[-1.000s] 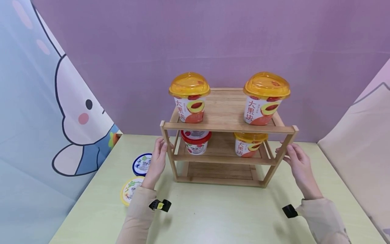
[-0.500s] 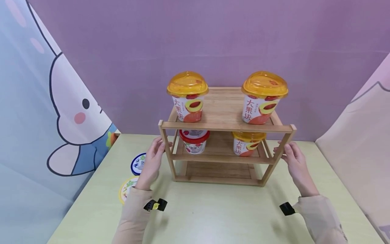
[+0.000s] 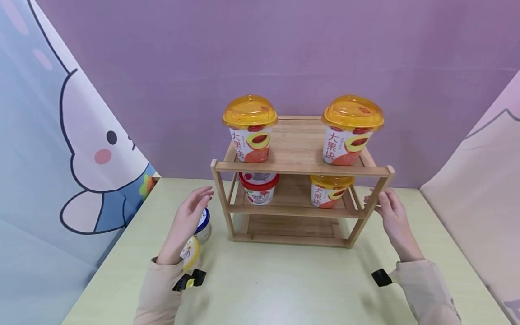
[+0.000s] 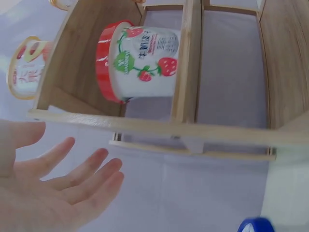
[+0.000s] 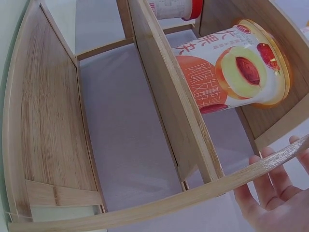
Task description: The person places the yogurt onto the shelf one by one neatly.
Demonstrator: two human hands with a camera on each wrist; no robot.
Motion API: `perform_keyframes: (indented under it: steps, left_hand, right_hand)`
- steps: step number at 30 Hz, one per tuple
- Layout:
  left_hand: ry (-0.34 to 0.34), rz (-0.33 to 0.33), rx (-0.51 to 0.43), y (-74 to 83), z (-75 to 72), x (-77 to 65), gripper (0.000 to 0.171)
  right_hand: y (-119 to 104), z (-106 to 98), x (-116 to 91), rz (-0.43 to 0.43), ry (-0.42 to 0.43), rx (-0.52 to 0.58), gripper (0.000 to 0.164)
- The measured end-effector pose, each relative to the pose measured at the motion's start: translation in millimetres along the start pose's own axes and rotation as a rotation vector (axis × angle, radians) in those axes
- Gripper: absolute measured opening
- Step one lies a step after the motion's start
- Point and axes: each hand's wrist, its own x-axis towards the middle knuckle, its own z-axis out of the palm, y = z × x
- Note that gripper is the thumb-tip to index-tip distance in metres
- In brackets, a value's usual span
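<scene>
A three-tier wooden rack stands on the table. My left hand is off the rack's left side, its fingers loosely spread and holding nothing; the left wrist view shows that open palm below the side rail. With my right hand I hold the right front post, fingers passing behind it. Two peach yogurt cups with orange dome lids, a left one and a right one, sit on the top shelf. Below are a red-rimmed strawberry cup and another peach cup.
On the table by my left forearm stand a blue-lidded cup and a yellow-lidded cup, both partly hidden. A purple backdrop hangs behind the rack. The lowest shelf shows bare wood.
My left hand has let go of the rack's left post and moved left and toward me, its fingers opening. The right hand stays at its post. The rack and its cups stay in place.
</scene>
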Motion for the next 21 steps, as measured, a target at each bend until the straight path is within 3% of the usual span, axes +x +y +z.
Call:
perform_keyframes:
  steps: [8,16,21]
  left_hand:
    - [-0.053,-0.023,0.148,2.5,-19.3,-19.2,0.038]
    - [-0.064,0.01,0.321,-4.0,-31.8,-35.8,0.034]
    - [-0.074,-0.032,0.425,-9.8,-37.8,-43.6,0.034]
  right_hand:
    - [1.7,0.5,0.7,0.0,0.013,-0.008,0.018]
    - [0.6,1.7,0.7,-0.008,0.014,-0.005,0.018]
    - [-0.6,2.5,0.5,-0.018,0.007,0.008,0.018]
